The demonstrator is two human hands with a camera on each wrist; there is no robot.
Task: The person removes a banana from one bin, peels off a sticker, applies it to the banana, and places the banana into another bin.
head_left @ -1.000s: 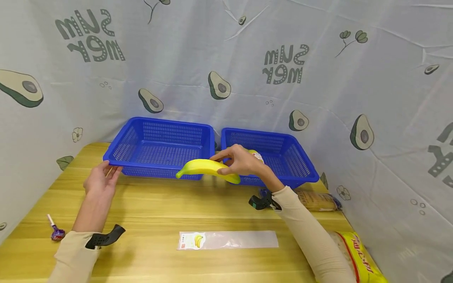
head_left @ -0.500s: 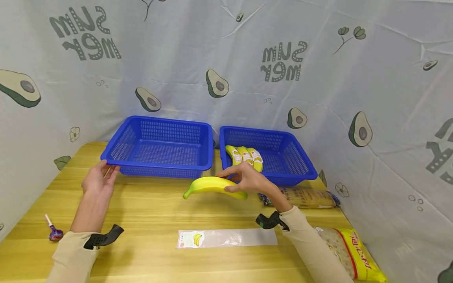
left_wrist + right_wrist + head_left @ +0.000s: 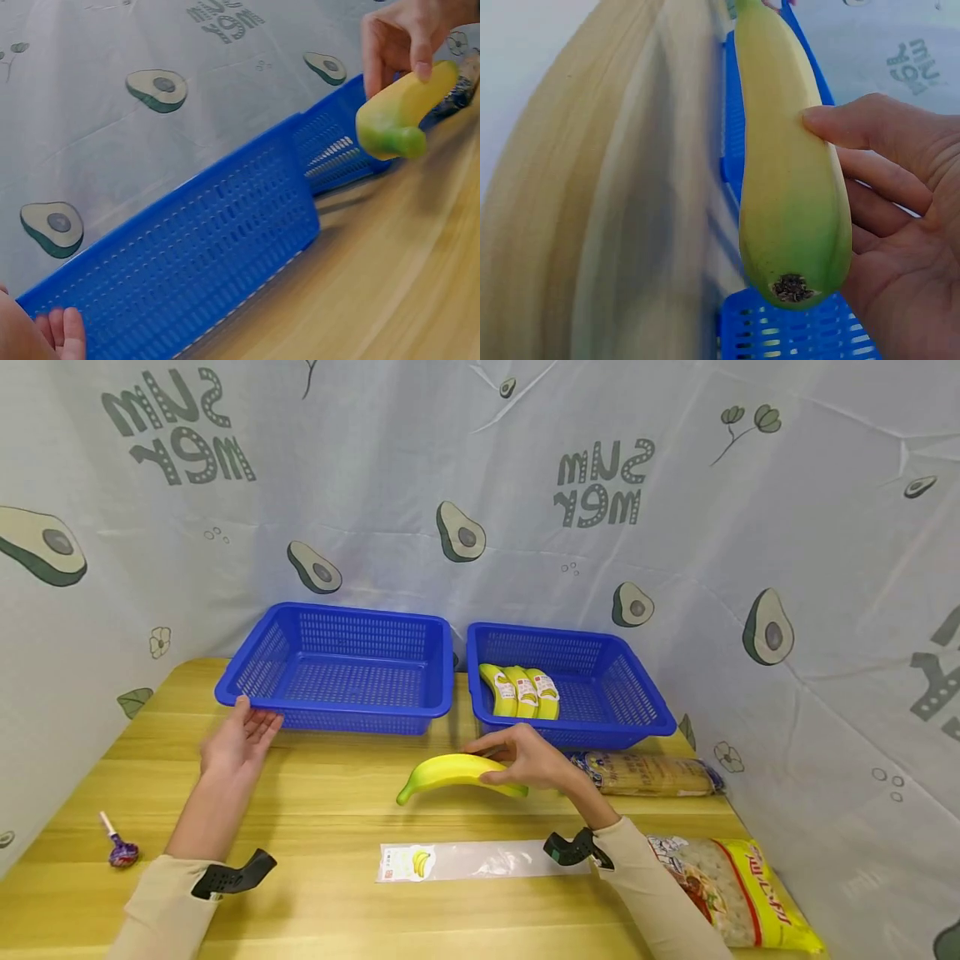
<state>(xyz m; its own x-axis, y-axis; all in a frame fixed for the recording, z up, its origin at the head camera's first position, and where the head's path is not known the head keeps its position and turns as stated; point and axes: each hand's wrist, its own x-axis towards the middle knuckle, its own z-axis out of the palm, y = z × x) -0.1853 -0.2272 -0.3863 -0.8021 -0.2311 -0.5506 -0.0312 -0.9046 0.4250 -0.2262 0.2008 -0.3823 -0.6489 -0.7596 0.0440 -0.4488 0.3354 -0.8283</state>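
Observation:
In the head view my right hand [image 3: 525, 758] pinches a yellow banana [image 3: 457, 772] with greenish ends, held level above the table. The right wrist view shows the thumb on one side of the banana [image 3: 791, 150] and the fingers on the other, its dark tip facing the camera. At the near left corner of the left blue basket [image 3: 337, 714], my left hand [image 3: 236, 743] has its fingers extended by the front wall, just under the rim. Whether they touch it is unclear. A row of 3 labelled bananas [image 3: 521, 693] lies inside the right blue basket [image 3: 637, 727].
A flat clear wrapper with a banana label [image 3: 480, 862] lies on the wooden table [image 3: 337, 910]. Towards the right are a noodle pack [image 3: 648, 774] and a yellow food bag [image 3: 738, 893]. A lollipop [image 3: 122, 850] lies left. Printed curtain hangs behind the baskets.
The right hand has brought the banana down and nearer, away from the right basket, uncovering the bananas there. The left hand has shifted slightly right along the left basket's front.

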